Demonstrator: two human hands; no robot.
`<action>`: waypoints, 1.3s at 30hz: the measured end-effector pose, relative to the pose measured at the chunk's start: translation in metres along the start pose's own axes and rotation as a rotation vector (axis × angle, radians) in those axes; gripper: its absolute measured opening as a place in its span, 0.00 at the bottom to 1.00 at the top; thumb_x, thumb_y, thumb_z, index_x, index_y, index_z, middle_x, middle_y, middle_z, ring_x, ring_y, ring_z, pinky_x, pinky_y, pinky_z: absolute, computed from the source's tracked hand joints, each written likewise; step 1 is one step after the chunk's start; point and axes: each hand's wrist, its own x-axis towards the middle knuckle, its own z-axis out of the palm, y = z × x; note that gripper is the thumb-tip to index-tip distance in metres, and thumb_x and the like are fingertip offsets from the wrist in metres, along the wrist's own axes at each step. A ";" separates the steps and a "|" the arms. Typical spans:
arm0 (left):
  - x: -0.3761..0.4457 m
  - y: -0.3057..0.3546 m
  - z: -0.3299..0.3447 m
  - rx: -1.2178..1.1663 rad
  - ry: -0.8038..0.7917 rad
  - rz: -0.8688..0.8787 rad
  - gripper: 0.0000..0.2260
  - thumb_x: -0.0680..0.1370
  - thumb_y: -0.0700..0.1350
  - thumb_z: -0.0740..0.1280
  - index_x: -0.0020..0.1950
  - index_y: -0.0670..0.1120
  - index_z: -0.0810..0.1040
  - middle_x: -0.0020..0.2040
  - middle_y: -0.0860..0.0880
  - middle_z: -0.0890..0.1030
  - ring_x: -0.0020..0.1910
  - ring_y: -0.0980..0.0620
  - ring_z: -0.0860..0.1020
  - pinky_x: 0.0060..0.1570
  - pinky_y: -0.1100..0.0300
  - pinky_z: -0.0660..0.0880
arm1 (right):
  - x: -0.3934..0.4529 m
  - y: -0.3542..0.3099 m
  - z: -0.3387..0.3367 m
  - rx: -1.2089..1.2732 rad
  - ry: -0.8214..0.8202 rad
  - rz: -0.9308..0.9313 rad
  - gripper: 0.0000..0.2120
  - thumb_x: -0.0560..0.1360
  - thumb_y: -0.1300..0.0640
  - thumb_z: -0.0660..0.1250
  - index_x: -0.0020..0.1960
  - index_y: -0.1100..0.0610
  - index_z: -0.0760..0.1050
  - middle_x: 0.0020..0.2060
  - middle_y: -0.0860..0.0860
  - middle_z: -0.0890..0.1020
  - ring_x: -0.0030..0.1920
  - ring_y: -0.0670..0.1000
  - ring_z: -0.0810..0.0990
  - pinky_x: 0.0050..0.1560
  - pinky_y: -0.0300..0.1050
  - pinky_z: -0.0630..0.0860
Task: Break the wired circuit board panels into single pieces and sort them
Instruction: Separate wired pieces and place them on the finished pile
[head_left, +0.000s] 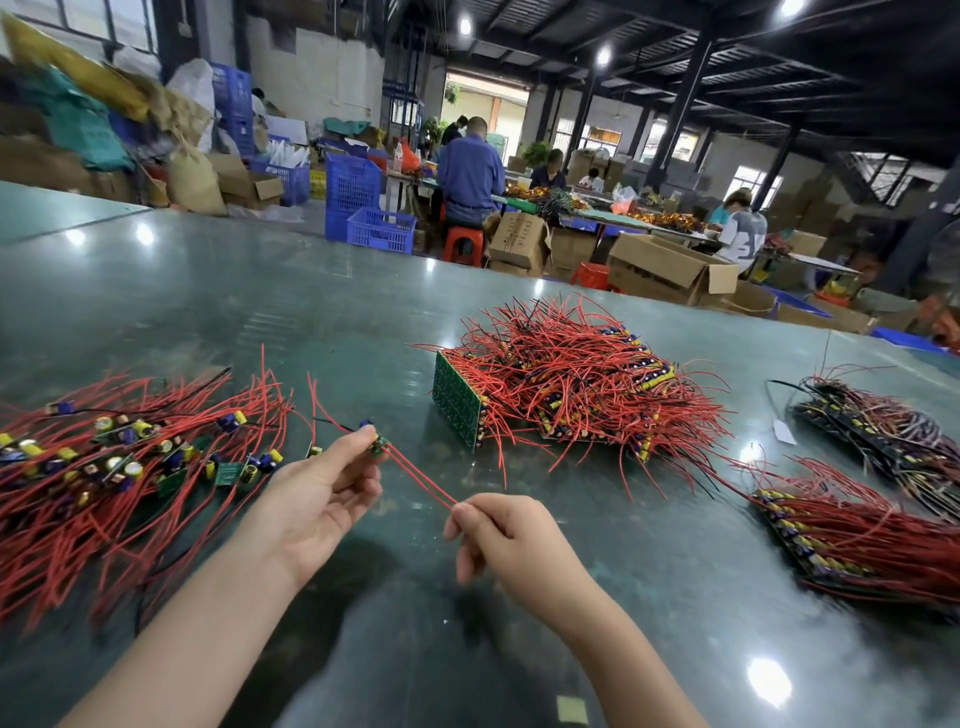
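While the left hand (322, 483) pinches a single small circuit board piece (380, 445) between thumb and fingertips, the right hand (501, 530) pinches the far ends of that piece's two red wires (421, 480), so the wires run taut in a straight line from upper left to lower right between the two hands. Both hands hover above the green tabletop (208, 312), close to the person. The heap of separated pieces (119, 457) lies on the tabletop just to the left of the left hand, its wires mostly pointing toward the person and rightward. That makes the left hand the nearer one for the drop, and the held piece's long axis sits at an angle to the heap's general lie, so it would probably need a turn to match. The unbroken panel pile (566, 379) stands ahead and slightly right, nearer the right hand, with one green panel (457, 397) propped on edge at its left side. Two more wired stacks (857, 525) lie far right. The step in hand looks like straightening the leads before sorting.
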 end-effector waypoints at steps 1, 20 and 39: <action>0.000 0.002 -0.001 -0.017 0.008 0.006 0.05 0.74 0.39 0.69 0.39 0.40 0.77 0.28 0.47 0.81 0.23 0.56 0.76 0.24 0.68 0.74 | 0.001 0.002 0.000 -0.052 0.014 0.026 0.16 0.80 0.57 0.58 0.34 0.50 0.73 0.22 0.45 0.77 0.27 0.42 0.74 0.32 0.32 0.68; 0.003 0.004 -0.006 0.074 0.017 0.237 0.16 0.74 0.36 0.69 0.26 0.44 0.83 0.27 0.51 0.79 0.26 0.59 0.76 0.29 0.70 0.76 | 0.002 0.006 0.000 0.011 -0.134 0.022 0.13 0.80 0.61 0.58 0.45 0.49 0.78 0.23 0.44 0.77 0.29 0.41 0.73 0.38 0.33 0.71; 0.011 0.008 -0.014 0.053 0.035 0.333 0.15 0.75 0.35 0.67 0.30 0.44 0.83 0.28 0.53 0.80 0.27 0.60 0.77 0.32 0.70 0.76 | -0.001 -0.002 0.009 -0.186 -0.086 0.022 0.13 0.80 0.55 0.59 0.42 0.48 0.79 0.22 0.37 0.76 0.30 0.36 0.73 0.61 0.49 0.68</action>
